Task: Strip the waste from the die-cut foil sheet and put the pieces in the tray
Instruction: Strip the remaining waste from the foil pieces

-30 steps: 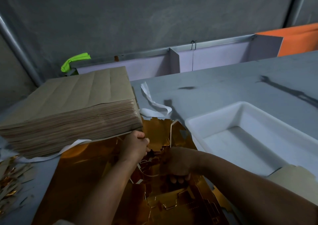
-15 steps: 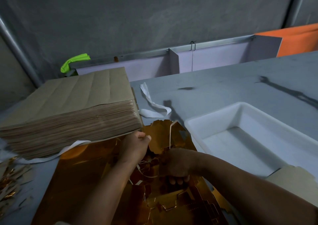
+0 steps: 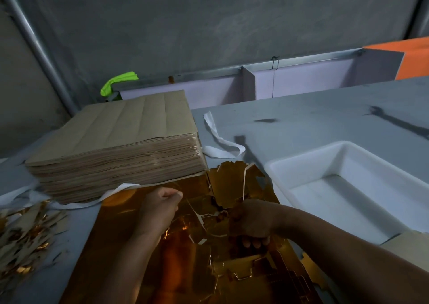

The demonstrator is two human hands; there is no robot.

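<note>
Glossy gold foil sheet flat on matte grey bench below thick tan card stack, right hand curled gripping its jagged die-cut part, left hand fisted on foil, hold unclear, white rectangular tray right, shredded scrap pile left

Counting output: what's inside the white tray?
The visible floor of the white tray holds no pieces. Its near corner is hidden under a tan sheet, so that part cannot be checked.

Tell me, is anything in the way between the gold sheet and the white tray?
Nothing I can see. The white tray sits right beside the gold sheet, on its right, open on top. The left hand and right hand both grip the sheet.
</note>
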